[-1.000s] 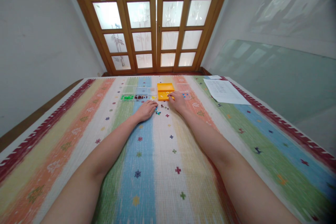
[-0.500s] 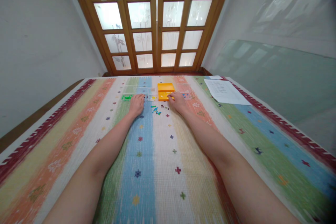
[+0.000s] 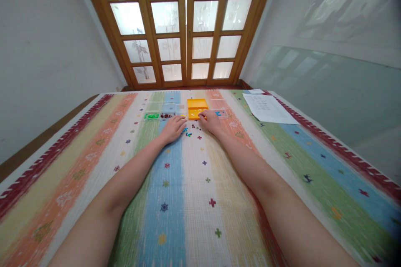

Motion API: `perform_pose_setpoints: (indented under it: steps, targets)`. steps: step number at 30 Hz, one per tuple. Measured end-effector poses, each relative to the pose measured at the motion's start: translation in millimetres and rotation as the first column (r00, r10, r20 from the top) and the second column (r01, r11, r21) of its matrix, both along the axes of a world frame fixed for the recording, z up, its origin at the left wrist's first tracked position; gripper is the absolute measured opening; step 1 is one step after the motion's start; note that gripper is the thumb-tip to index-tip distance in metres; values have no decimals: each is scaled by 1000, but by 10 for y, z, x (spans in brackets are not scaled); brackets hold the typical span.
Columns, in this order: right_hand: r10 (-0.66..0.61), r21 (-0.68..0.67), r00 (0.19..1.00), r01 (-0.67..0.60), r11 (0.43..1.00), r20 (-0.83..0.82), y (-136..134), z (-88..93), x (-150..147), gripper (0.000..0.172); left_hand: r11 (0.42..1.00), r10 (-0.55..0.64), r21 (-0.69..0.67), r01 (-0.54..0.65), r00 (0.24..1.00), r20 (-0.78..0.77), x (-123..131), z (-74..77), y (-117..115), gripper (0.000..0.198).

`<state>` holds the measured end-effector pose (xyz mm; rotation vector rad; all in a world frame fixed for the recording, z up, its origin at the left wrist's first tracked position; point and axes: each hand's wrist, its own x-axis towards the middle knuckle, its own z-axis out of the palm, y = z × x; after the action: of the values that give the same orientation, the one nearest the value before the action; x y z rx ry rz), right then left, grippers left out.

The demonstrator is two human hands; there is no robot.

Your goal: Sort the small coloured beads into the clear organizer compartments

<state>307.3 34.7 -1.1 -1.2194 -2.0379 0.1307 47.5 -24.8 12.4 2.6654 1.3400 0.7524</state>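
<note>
Closely Spaced Across a Striped Tabletop [image 3: 200, 187]

Loose blue pieces [image 3: 188, 134] lie just beside the left hand [image 3: 173, 129], its fingers low and bent; whether they close on anything cannot be told. Slightly farther, the right hand [image 3: 210, 121] is at the near right side of an open orange box [image 3: 197, 103], fingertips bunched, any grip unclear. The pieces look light, stiff and slippery, probably best pinched by their edges; the box, by its rim. The right hand hides the box's corner; the left may cover pieces. Far left, green pieces [image 3: 152, 116] blur together.
</note>
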Motion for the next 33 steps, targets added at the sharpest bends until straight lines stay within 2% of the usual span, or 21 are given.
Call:
perform_pose_setpoints:
  steps: [4, 6, 12, 20, 33]
  targets:
    - [6, 1, 1000, -6, 1000, 3, -2, 0, 2, 22, 990, -140, -35, 137, 987, -74, 188, 53, -121, 44]
    - [6, 4, 1000, -6, 1000, 6, -1, -2, 1, 21, 986, -165, -50, 160, 980, -115, 241, 66, -164, 44]
    - [8, 1, 1000, -8, 1000, 11, 7, -9, -12, 21, 988, -152, -62, 143, 970, -190, 247, 40, -195, 44]
    - [7, 7, 1000, -7, 1000, 1, -7, 6, -19, 22, 988, -152, -43, 147, 966, -208, 251, -34, -195, 46]
    - [8, -4, 1000, -8, 1000, 13, -21, 18, -12, 21, 992, -130, -35, 125, 971, -203, 241, -60, -159, 45]
